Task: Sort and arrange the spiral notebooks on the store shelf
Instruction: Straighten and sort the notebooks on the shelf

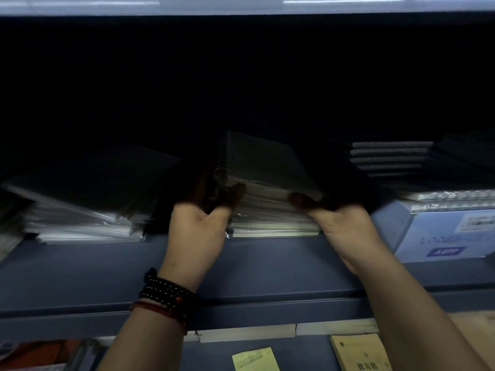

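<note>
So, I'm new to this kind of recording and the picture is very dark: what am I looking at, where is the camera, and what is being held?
There is no machine here: the grip is a person's two bare hands. The one picture comes from a camera worn on the head, looking forward and down into a dark store shelf. The left hand, with bead bracelets on its wrist, and the right hand hold the top notebooks of the middle stack by their sides, thumbs on the front edge, tilted. Whether it is one notebook or several is too dark to tell. Another wrapped stack lies to the left, and a pale blue box stands to the right.
</note>
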### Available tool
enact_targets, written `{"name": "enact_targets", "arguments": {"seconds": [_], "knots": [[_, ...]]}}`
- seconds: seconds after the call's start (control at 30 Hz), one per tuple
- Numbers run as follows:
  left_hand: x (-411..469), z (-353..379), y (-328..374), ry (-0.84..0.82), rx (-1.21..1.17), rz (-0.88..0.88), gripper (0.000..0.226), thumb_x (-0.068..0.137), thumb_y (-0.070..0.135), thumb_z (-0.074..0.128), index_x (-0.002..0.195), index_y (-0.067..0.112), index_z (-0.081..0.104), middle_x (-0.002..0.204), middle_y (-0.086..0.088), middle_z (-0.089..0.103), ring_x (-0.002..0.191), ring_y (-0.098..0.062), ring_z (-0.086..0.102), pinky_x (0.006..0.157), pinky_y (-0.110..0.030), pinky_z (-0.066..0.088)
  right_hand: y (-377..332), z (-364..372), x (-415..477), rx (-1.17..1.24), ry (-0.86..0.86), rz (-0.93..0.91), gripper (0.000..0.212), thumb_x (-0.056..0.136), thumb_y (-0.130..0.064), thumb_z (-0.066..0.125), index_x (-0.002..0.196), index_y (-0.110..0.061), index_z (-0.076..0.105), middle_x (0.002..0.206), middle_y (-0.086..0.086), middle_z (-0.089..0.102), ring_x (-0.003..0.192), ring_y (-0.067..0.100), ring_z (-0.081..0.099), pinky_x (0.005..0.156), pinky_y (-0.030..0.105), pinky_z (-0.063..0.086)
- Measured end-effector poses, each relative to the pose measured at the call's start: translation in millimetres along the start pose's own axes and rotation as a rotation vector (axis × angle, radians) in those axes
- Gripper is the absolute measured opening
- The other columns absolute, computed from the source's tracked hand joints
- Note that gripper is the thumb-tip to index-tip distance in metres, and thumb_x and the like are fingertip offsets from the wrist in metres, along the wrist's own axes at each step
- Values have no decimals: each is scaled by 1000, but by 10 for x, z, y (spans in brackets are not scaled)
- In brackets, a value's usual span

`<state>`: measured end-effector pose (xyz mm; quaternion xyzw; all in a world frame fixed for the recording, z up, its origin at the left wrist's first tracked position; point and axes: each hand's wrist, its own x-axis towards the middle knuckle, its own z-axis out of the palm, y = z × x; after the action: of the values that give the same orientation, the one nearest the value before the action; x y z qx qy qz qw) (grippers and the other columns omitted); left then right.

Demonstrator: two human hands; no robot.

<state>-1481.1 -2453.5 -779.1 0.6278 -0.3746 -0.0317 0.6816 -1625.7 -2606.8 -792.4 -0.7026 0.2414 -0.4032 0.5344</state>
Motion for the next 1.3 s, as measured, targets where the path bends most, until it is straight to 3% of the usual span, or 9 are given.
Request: {"name": "enact_targets", "arguments": {"seconds": [0.17, 0.3, 0.4, 0.47, 0.57, 0.73, 0.93, 1.13, 1.3], "knots": [[3, -61, 21, -140, 22, -27, 57, 85, 21, 77, 139, 18, 58, 126, 9, 69, 117, -3, 63, 88, -11, 52, -28, 1, -37, -27, -28, 0, 85, 67, -46, 79, 143, -19, 53, 138, -10, 60, 126, 4, 56, 111, 21, 41], [-1, -56, 22, -138, -145, -204, 48, 79, 63, 72, 109, 26, 71, 111, 14, 73, 112, -4, 65, 106, -33, 48, -70, 21, -13, 66, 124, 209, 99, 45, -87, 72, 118, -19, 70, 112, -7, 69, 103, 13, 63, 97, 36, 48], [94, 25, 67, -19, -365, -394, 49, 90, 72, 45, 113, 33, 66, 128, 0, 68, 96, -9, 69, 96, -36, 51, -93, 59, 87, 183, 287, 394, 114, 33, -100, 56, 115, -22, 70, 100, 1, 67, 84, 21, 59, 82, 41, 47], [144, 88, 90, 32, -411, -465, 58, 102, 62, 36, 134, 22, 61, 129, -15, 65, 99, -24, 71, 94, -40, 54, -99, 75, 117, 252, 260, 383, 109, 48, -93, 57, 131, -23, 62, 108, -2, 69, 90, 18, 61, 82, 35, 48], [168, 153, 1, 9, -368, -440, 53, 105, 54, 34, 130, 19, 66, 115, 5, 73, 89, -8, 69, 86, -24, 47, -101, 84, 127, 365, 209, 357, 68, 86, -67, 57, 132, -18, 61, 97, -6, 68, 79, 10, 64, 69, 26, 51], [189, 216, -110, -36, -346, -399, 40, 106, 42, 37, 101, 23, 72, 85, 13, 76, 69, 1, 69, 61, -14, 51, -63, 64, 166, 495, 150, 331, 44, 96, -48, 57, 128, -19, 66, 116, -3, 74, 112, 18, 68, 111, 45, 44], [193, 205, -8, -54, -325, -406, 47, 107, 46, 35, 131, 19, 65, 124, 2, 72, 118, -17, 66, 108, -41, 46, -65, 68, 171, 615, 133, 340, 45, 97, -44, 57, 132, -16, 63, 123, 0, 71, 116, 17, 66, 112, 41, 43], [212, 214, 64, 111, -376, -436, 46, 103, 48, 44, 119, 13, 70, 107, -2, 74, 97, -25, 67, 87, -36, 52, -34, 98, 189, 535, 260, 306, 44, 91, -51, 63, 121, -20, 69, 117, 0, 73, 112, 20, 67, 108, 43, 46], [232, 284, 148, 124, -372, -481, 63, 100, 60, 40, 142, 16, 56, 135, -7, 63, 117, -26, 58, 112, -49, 39, 5, 83, 209, 444, 252, 311, 56, 83, -61, 67, 125, -24, 64, 126, -3, 68, 119, 19, 62, 110, 42, 44]]}}
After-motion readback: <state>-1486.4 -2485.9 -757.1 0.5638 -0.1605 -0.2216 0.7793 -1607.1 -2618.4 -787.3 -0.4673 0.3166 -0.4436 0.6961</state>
